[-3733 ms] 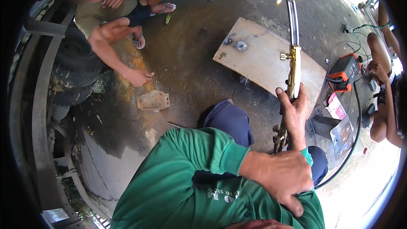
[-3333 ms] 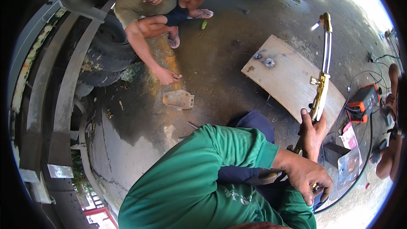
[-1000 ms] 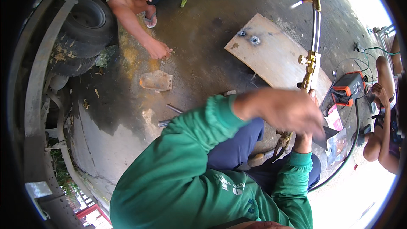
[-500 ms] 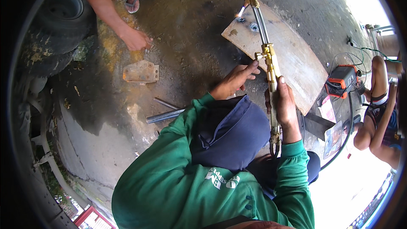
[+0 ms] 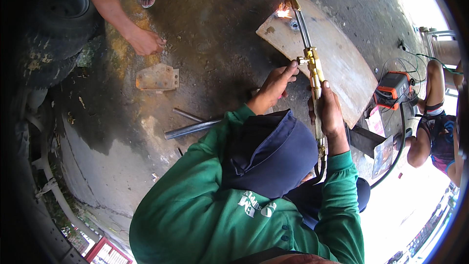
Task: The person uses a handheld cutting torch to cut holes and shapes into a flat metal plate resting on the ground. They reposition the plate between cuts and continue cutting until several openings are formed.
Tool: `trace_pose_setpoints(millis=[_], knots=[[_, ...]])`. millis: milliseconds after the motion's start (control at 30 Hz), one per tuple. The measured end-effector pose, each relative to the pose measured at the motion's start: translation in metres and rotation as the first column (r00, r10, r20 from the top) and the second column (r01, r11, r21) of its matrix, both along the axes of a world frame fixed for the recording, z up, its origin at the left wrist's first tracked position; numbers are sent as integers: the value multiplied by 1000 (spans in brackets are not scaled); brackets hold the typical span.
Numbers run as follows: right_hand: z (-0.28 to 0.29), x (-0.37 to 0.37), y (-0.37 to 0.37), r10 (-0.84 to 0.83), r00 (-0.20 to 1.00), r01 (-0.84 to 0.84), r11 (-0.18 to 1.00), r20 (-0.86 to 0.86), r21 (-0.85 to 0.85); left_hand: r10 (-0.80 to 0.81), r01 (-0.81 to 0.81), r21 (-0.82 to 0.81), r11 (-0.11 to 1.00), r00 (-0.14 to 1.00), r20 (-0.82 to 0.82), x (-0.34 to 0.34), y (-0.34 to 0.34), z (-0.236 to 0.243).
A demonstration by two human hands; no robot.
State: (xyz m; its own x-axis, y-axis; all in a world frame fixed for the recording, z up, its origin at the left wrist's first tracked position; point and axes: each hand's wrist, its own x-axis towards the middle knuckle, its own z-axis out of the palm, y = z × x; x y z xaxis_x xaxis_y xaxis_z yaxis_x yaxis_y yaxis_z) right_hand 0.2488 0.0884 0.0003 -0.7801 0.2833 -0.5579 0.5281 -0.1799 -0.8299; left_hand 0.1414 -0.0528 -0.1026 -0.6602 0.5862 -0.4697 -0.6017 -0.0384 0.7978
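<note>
My right hand (image 5: 330, 112) is wrapped round the handle of a long brass cutting torch (image 5: 316, 80) with two steel tubes. My left hand (image 5: 274, 88) is at the torch's side, fingertips closed against the small brass valve knob (image 5: 302, 61); the thumb's place is partly hidden. The torch's angled head (image 5: 292, 2) is over the far left corner of a rusty steel plate (image 5: 337, 73), where bright sparks (image 5: 282, 11) flare beside a burnt spot (image 5: 293, 25). Hoses (image 5: 319, 168) run from the handle past my navy trouser knee (image 5: 273, 151).
Another person's hand (image 5: 146, 42) reaches toward the floor at the upper left. Below it lies a rusty bracket (image 5: 157, 78), and nearer me a metal pipe (image 5: 190, 129). An orange and black machine (image 5: 393, 90) with cables stands right; someone sits beyond it. A tyre (image 5: 68, 0) is far left.
The small flame at the torch head has given way to a bright burst of sparks on the plate. My left fingertips have come closer to the valve knob. The torch has shifted slightly.
</note>
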Motion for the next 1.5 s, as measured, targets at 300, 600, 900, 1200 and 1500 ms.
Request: trace_pose_setpoints(millis=[300, 600, 900, 1200, 1500], knots=[[1, -2, 3, 11, 999, -11, 1000, 32, -15, 57, -58, -72, 996, 998, -27, -1, 2, 8], [-3, -4, 3, 27, 998, -26, 1000, 56, -17, 71, -73, -82, 994, 997, -36, 0, 3, 4], [-3, -7, 2, 15, 997, -16, 1000, 74, 5, 104, -107, -89, 990, 994, -38, 1, 6, 2], [0, -8, 6, 55, 996, -57, 998, 74, 22, 113, -118, -108, 987, 992, -52, 0, 6, 2], [15, -16, 7, 48, 989, -57, 997, 142, 59, 44, -50, -149, 987, 998, -44, -5, 6, 11]])
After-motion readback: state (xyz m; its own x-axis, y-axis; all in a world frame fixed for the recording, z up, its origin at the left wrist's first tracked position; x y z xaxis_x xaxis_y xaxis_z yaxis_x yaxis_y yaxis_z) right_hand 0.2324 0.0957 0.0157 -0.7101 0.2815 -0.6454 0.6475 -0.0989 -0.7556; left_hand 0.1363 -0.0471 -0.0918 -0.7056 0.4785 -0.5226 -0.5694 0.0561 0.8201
